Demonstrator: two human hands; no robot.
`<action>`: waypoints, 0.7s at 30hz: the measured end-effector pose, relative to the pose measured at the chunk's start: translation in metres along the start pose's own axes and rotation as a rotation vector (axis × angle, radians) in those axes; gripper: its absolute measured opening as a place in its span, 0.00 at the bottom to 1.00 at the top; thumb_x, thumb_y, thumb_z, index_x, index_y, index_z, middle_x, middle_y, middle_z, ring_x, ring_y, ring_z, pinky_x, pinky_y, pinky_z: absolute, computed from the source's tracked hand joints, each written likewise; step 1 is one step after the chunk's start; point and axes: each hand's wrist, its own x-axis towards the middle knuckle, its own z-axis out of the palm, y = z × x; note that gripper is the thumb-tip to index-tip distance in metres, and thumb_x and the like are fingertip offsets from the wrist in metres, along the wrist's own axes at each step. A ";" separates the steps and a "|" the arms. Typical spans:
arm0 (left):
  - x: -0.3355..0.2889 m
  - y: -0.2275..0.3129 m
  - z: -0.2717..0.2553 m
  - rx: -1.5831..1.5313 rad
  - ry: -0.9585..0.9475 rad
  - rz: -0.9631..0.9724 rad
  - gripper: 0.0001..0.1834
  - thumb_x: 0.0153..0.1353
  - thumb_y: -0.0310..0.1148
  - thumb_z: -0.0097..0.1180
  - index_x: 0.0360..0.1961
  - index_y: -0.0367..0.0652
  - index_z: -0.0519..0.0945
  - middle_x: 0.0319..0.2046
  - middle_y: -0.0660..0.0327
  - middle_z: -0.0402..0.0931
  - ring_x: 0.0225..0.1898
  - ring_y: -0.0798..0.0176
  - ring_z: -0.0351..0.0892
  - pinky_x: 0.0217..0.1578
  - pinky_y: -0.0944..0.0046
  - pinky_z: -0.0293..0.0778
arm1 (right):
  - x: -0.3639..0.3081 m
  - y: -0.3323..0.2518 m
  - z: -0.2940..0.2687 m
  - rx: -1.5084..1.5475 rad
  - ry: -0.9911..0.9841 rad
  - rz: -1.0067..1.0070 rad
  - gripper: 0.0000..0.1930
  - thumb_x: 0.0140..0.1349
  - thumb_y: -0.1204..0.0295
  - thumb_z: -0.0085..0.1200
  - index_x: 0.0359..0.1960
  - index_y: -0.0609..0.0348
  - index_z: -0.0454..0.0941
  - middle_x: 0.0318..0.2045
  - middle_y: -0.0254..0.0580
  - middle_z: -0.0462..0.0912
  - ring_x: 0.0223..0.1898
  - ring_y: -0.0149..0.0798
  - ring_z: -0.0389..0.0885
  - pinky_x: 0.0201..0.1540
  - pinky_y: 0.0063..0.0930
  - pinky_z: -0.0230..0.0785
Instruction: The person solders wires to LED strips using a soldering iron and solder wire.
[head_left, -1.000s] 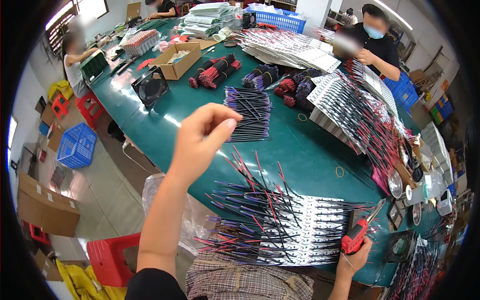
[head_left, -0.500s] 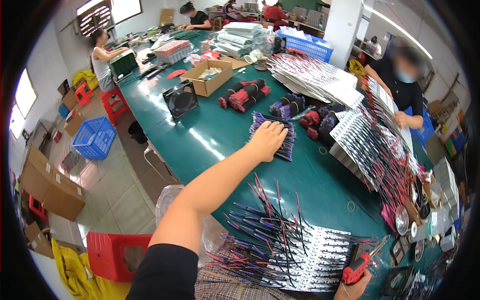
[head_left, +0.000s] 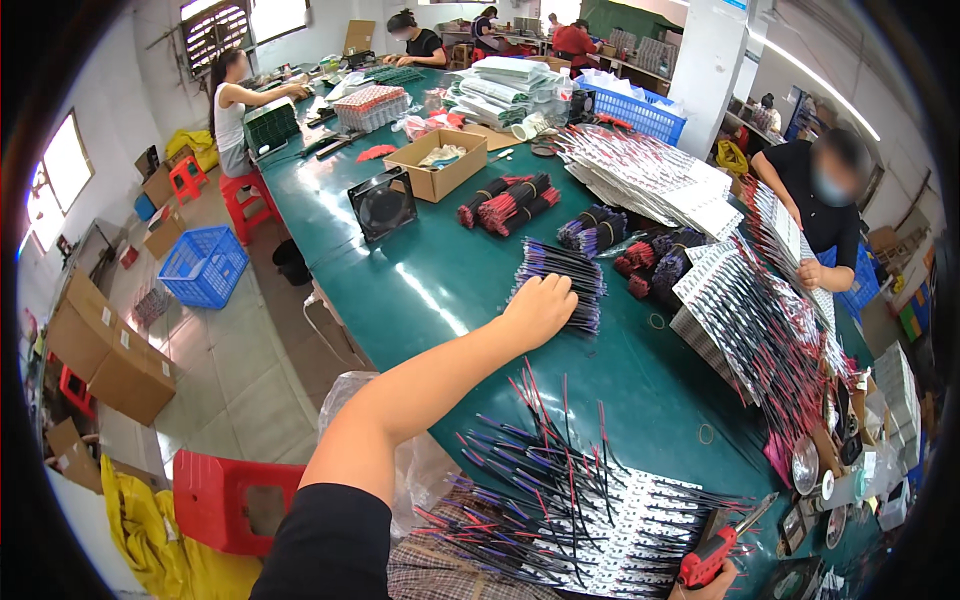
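My left hand (head_left: 540,306) reaches far across the green table (head_left: 420,290) and rests with curled fingers on a loose pile of thin purple-and-black wires (head_left: 560,274). Whether the fingers hold any wires I cannot tell. My right hand (head_left: 706,588) is at the bottom edge, mostly out of view, gripping a red-handled tool (head_left: 712,556) with a metal tip. In front of me lie white strip boards with red and purple wires attached (head_left: 580,495), fanned out over the near table edge.
Bundles of red and black wires (head_left: 505,205), a black square fan (head_left: 382,204) and an open cardboard box (head_left: 436,166) lie farther off. A person in black (head_left: 820,215) works at stacked boards (head_left: 760,320) on the right. Red stool (head_left: 228,497), blue crate (head_left: 203,266), cartons at left.
My left hand went from raised above the table to stretched forward and down onto the purple wire pile. The view shifted left. My right hand stayed low with the red tool.
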 end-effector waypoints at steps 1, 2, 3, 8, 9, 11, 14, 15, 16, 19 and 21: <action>-0.001 0.002 -0.004 -0.001 0.035 0.033 0.03 0.55 0.32 0.54 0.30 0.47 0.74 0.34 0.61 0.69 0.38 0.60 0.71 0.35 0.61 0.67 | 0.001 0.001 -0.001 0.027 0.008 -0.008 0.30 0.47 0.59 0.77 0.48 0.57 0.77 0.42 0.52 0.82 0.43 0.55 0.81 0.47 0.43 0.73; -0.002 0.003 -0.006 -0.002 0.070 0.066 0.04 0.55 0.32 0.54 0.31 0.47 0.74 0.33 0.62 0.68 0.38 0.61 0.71 0.34 0.62 0.66 | 0.001 0.001 -0.001 0.029 0.006 -0.011 0.30 0.47 0.59 0.77 0.48 0.57 0.77 0.42 0.52 0.82 0.43 0.55 0.81 0.47 0.43 0.73; -0.004 0.003 -0.006 0.007 0.097 0.073 0.04 0.55 0.33 0.54 0.30 0.47 0.73 0.31 0.62 0.68 0.36 0.62 0.70 0.34 0.63 0.66 | 0.000 0.000 -0.002 0.027 0.018 -0.022 0.29 0.46 0.59 0.77 0.48 0.57 0.77 0.41 0.52 0.82 0.43 0.55 0.81 0.47 0.44 0.73; -0.011 -0.002 0.002 0.021 0.069 0.028 0.04 0.55 0.33 0.54 0.31 0.47 0.73 0.30 0.63 0.68 0.35 0.62 0.71 0.34 0.62 0.66 | 0.000 -0.004 -0.004 0.018 0.010 -0.013 0.29 0.47 0.57 0.77 0.48 0.57 0.78 0.41 0.51 0.82 0.42 0.55 0.82 0.46 0.44 0.73; -0.011 -0.002 0.002 0.026 0.066 0.023 0.05 0.55 0.34 0.55 0.31 0.47 0.73 0.29 0.63 0.69 0.35 0.62 0.71 0.34 0.62 0.66 | 0.000 -0.006 -0.005 0.002 -0.019 0.020 0.30 0.47 0.56 0.76 0.48 0.56 0.78 0.41 0.51 0.83 0.43 0.55 0.82 0.46 0.43 0.73; -0.014 -0.002 -0.002 0.020 0.047 0.047 0.06 0.54 0.34 0.56 0.31 0.47 0.74 0.30 0.63 0.69 0.35 0.62 0.71 0.34 0.62 0.66 | -0.001 -0.005 -0.005 -0.017 -0.045 0.055 0.30 0.48 0.54 0.76 0.49 0.56 0.78 0.42 0.51 0.83 0.43 0.55 0.82 0.46 0.43 0.73; -0.015 0.002 -0.007 -0.016 0.041 0.059 0.09 0.53 0.36 0.60 0.31 0.47 0.74 0.32 0.63 0.70 0.36 0.61 0.72 0.35 0.61 0.66 | -0.002 -0.002 -0.004 -0.014 -0.021 0.037 0.32 0.47 0.52 0.76 0.50 0.55 0.78 0.42 0.50 0.83 0.43 0.55 0.82 0.46 0.43 0.74; -0.015 0.003 -0.008 -0.049 0.054 0.048 0.10 0.52 0.37 0.61 0.31 0.46 0.75 0.33 0.62 0.70 0.36 0.61 0.71 0.36 0.62 0.66 | -0.002 -0.005 -0.005 -0.036 -0.014 0.024 0.32 0.47 0.52 0.76 0.50 0.55 0.78 0.42 0.50 0.83 0.43 0.55 0.82 0.46 0.43 0.74; -0.016 0.003 -0.008 -0.049 0.056 0.047 0.10 0.52 0.37 0.61 0.31 0.46 0.75 0.33 0.62 0.70 0.36 0.61 0.71 0.36 0.62 0.66 | -0.002 -0.007 -0.006 -0.057 -0.006 0.010 0.32 0.47 0.52 0.76 0.50 0.56 0.79 0.42 0.50 0.83 0.43 0.55 0.83 0.46 0.44 0.74; -0.018 0.002 -0.007 -0.070 0.041 -0.012 0.12 0.53 0.36 0.63 0.34 0.44 0.74 0.35 0.59 0.70 0.38 0.57 0.74 0.37 0.57 0.70 | -0.002 -0.003 -0.005 -0.046 0.018 -0.045 0.32 0.46 0.52 0.77 0.50 0.56 0.79 0.42 0.50 0.84 0.42 0.55 0.83 0.45 0.43 0.75; -0.021 -0.002 -0.006 -0.335 0.106 -0.175 0.15 0.56 0.33 0.62 0.42 0.41 0.73 0.36 0.54 0.74 0.39 0.51 0.79 0.39 0.52 0.74 | -0.002 -0.003 -0.004 -0.045 0.032 -0.066 0.33 0.46 0.52 0.77 0.49 0.56 0.79 0.41 0.51 0.84 0.42 0.55 0.83 0.45 0.43 0.75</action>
